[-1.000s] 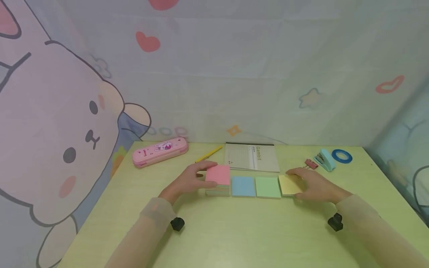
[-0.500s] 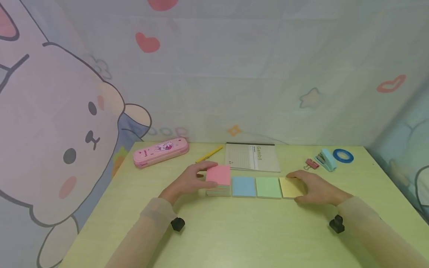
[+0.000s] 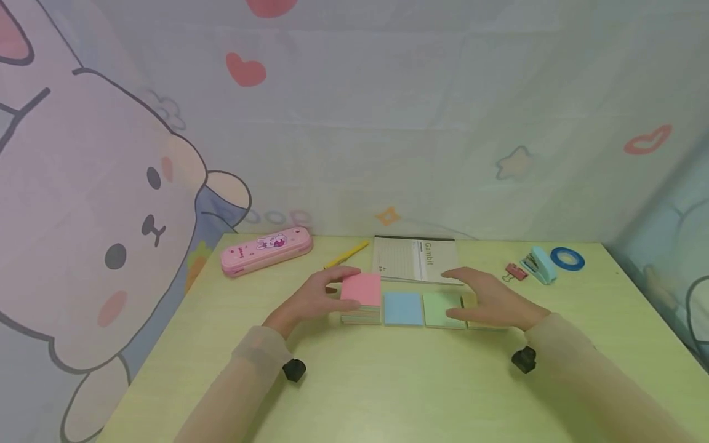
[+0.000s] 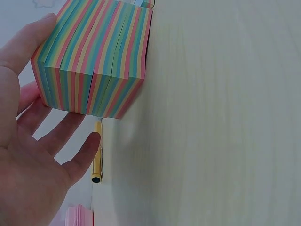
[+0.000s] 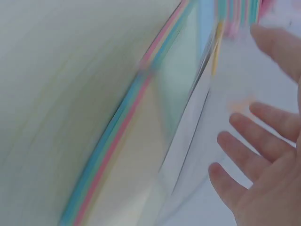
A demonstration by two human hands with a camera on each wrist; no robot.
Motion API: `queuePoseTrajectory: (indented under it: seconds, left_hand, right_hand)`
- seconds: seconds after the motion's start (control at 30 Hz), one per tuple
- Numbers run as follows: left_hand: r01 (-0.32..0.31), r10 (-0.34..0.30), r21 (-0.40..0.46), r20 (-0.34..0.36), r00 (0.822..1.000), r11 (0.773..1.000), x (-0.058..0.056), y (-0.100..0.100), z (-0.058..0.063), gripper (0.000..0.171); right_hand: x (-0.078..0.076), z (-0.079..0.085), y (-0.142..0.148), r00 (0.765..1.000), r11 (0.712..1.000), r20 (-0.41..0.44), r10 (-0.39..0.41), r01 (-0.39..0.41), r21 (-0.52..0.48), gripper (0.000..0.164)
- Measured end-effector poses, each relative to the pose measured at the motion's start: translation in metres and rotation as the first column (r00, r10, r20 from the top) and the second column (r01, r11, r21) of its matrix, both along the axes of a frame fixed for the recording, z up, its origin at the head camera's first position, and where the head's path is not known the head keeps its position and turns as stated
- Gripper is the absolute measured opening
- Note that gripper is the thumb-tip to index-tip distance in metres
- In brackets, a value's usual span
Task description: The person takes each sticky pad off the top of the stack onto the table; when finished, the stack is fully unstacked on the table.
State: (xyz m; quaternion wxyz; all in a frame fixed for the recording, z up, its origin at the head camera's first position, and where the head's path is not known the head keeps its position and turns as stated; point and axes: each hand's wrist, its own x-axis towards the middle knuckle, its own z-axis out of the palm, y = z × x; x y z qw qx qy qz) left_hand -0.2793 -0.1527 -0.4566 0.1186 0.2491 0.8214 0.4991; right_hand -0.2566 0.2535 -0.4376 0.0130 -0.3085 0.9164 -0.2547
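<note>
My left hand (image 3: pixel 312 299) grips a tall stack of sticky notes (image 3: pixel 361 288), thumb on the near side and fingers on the far side. In the left wrist view the stack (image 4: pixel 91 56) shows many coloured layers. To its right lie a blue sticky note pad (image 3: pixel 402 308), a green pad (image 3: pixel 439 306) and a yellow pad (image 3: pixel 469 300) in a row. My right hand (image 3: pixel 495 301), fingers spread and holding nothing, hovers over the green and yellow pads, hiding most of the yellow one. The right wrist view is blurred, with the hand (image 5: pixel 263 165) apart from the pads.
Behind the pads lies a notebook (image 3: pixel 415 259), with a yellow pen (image 3: pixel 346 254) to its left. A pink pencil case (image 3: pixel 267 251) is at the back left. Back right are a red binder clip (image 3: pixel 516 271), a mint stapler (image 3: pixel 539 266) and blue tape (image 3: pixel 567 258).
My right hand set the yellow pad down flush beside the green one, let go, then lifted and moved left over the pads. The left hand stayed on the stack.
</note>
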Motion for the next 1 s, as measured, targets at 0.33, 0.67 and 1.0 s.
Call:
queuePoseTrajectory:
  seconds: [0.33,0.67,1.0]
  left_hand:
    - [0.004,-0.004,0.012,0.011,1.0,1.0,0.0,0.0,-0.001,0.076]
    - [0.004,-0.004,0.008,-0.012,1.0,1.0,0.002,-0.002,-0.001,0.084]
    - [0.012,-0.012,-0.017,-0.021,1.0,1.0,-0.001,-0.005,-0.002,0.08]
  right_hand:
    - [-0.01,0.011,-0.108,0.987,0.981,-0.006,0.159,-0.158,-0.113,0.081]
    - [-0.015,0.006,-0.148,0.977,0.973,-0.037,0.208,-0.211,-0.093,0.073]
    - [-0.012,0.009,-0.099,0.994,0.993,-0.036,0.099,-0.102,-0.063,0.077]
